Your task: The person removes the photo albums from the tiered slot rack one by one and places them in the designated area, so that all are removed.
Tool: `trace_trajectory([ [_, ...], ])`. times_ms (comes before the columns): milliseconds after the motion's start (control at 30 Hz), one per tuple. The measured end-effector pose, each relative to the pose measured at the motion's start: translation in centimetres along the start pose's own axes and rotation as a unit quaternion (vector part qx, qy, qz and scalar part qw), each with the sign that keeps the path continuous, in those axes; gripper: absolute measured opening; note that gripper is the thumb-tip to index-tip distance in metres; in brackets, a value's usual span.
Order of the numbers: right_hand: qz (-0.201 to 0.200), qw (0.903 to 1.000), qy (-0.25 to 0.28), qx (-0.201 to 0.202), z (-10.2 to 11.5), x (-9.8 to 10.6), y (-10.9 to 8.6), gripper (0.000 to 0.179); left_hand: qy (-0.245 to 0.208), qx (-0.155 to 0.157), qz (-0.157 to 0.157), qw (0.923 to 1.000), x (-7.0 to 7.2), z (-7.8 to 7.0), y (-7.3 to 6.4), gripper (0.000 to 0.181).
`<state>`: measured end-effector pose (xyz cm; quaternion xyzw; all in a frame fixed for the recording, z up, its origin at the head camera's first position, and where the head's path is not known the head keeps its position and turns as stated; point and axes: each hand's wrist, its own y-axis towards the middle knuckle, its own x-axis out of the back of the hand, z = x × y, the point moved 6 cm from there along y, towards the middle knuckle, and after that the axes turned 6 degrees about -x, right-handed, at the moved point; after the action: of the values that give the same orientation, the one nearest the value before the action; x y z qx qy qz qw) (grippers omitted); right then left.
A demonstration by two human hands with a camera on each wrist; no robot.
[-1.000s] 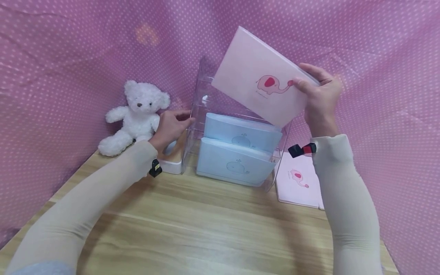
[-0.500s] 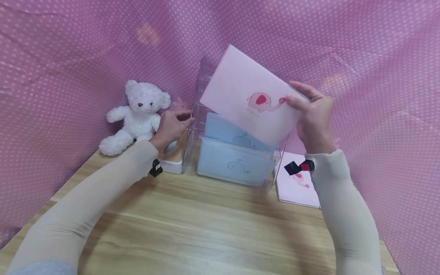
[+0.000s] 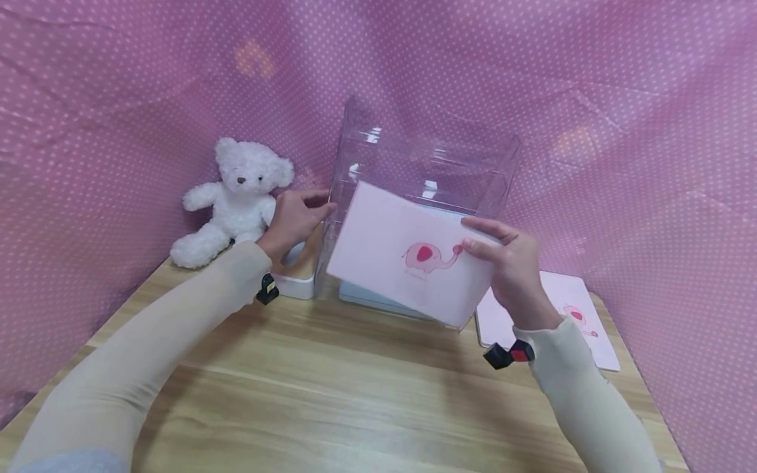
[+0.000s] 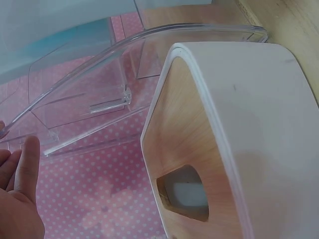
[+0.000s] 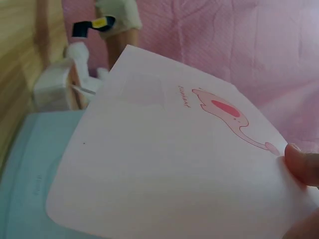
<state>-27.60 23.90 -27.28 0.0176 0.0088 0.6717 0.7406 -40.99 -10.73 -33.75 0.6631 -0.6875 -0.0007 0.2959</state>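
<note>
My right hand (image 3: 510,266) pinches a pink notebook (image 3: 384,236) by its right edge, thumb on the cover near a printed elephant. The notebook tilts down to the right, in front of a clear acrylic rack (image 3: 437,167). In the right wrist view, the same notebook (image 5: 149,164) fills most of the picture, with a light blue notebook (image 5: 35,159) behind it. Only strips of blue (image 3: 378,299) show around the pink cover in the head view. My left hand (image 3: 296,220) grips the rack's left side panel, thumb and fingertips at its edge (image 4: 60,82).
A white box with a wooden top and an opening (image 3: 296,286) stands against the rack's left side. Behind it sits a white teddy bear (image 3: 242,190). Pink elephant notebooks (image 3: 573,302) lie on the wooden table (image 3: 331,394) at right. Pink dotted cloth hangs behind.
My right hand has brought the pink notebook down and to the left, from above the rack to in front of the blue notebooks, now mostly covered. My left hand has stayed at the panel.
</note>
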Motion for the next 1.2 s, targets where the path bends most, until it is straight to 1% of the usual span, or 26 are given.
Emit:
trace_trajectory([
  [167, 0.03, 0.9981, -0.027, -0.047, -2.6, -1.0, -0.4, 0.029, 0.004, -0.005, -0.003, 1.0, 0.1, -0.1, 0.0, 0.042],
  [267, 0.041, 0.9952, -0.044, -0.077, -4.2, -1.7, -0.7, 0.033, 0.008, -0.007, -0.002, 0.9999, 0.1, -0.1, 0.0, 0.041],
  [367, 0.058, 0.9917, -0.057, -0.1, -5.6, -2.7, -1.0, 0.036, 0.009, -0.002, 0.001, 1.0, 0.0, 0.0, -0.1, 0.041],
  [467, 0.081, 0.9888, -0.057, -0.111, -7.0, -3.8, -1.3, 0.037, 0.007, 0.004, 0.003, 1.0, -0.1, -0.1, -0.2, 0.041],
  [567, 0.098, 0.9872, -0.037, -0.12, -8.3, -4.9, -1.6, 0.036, 0.008, 0.002, 0.005, 1.0, -0.1, -0.3, -0.2, 0.041],
  [700, 0.101, 0.9847, -0.018, -0.141, -9.8, -5.8, -2.0, 0.037, 0.013, -0.004, 0.008, 0.9999, -0.1, -0.5, -0.3, 0.041],
  [767, 0.1, 0.9828, -0.018, -0.155, -10.4, -6.1, -2.2, 0.037, 0.014, -0.004, 0.009, 0.9999, -0.1, -0.5, -0.3, 0.041],
  [967, 0.111, 0.9739, -0.023, -0.196, -12.1, -7.0, -2.4, 0.038, 0.016, -0.005, 0.01, 0.9998, 0.0, -0.5, -0.3, 0.042],
  [1200, 0.118, 0.9721, -0.009, -0.203, -13.4, -8.5, -2.3, 0.038, 0.018, -0.009, 0.009, 0.9998, 0.0, -0.5, -0.3, 0.041],
])
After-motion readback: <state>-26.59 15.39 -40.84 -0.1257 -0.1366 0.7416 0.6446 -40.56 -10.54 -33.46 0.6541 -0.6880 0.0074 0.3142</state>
